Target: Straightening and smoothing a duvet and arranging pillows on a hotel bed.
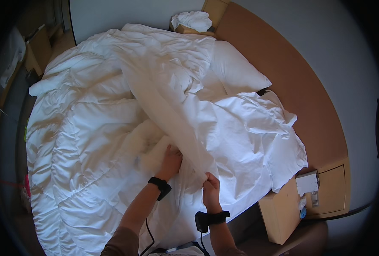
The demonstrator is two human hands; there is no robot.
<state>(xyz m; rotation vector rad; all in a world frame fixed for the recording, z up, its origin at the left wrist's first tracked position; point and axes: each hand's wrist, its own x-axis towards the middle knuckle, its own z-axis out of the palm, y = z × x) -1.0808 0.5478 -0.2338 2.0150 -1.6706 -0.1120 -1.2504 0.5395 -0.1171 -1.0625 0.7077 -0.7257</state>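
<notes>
A rumpled white quilt [83,128] spreads over the bed's left side. Across the middle runs a thin, raised fold of white cover fabric [168,113], slanting from far left to near right. At the near end of that fold, my right hand [211,187] pinches the fabric's edge between thumb and fingers. My left hand [171,161] reaches in beneath the fold, against the bunched quilt; its fingers are mostly hidden, so its grip is unclear. Both wrists wear black straps with a small box and a cable.
A white pillow [236,68] lies by the brown headboard [279,51]. Crumpled white sheeting [258,123] covers the bed's right side. At the near right stands a wooden nightstand [279,213] with a white box [307,182]. White cloth [192,20] sits on the far bedside unit.
</notes>
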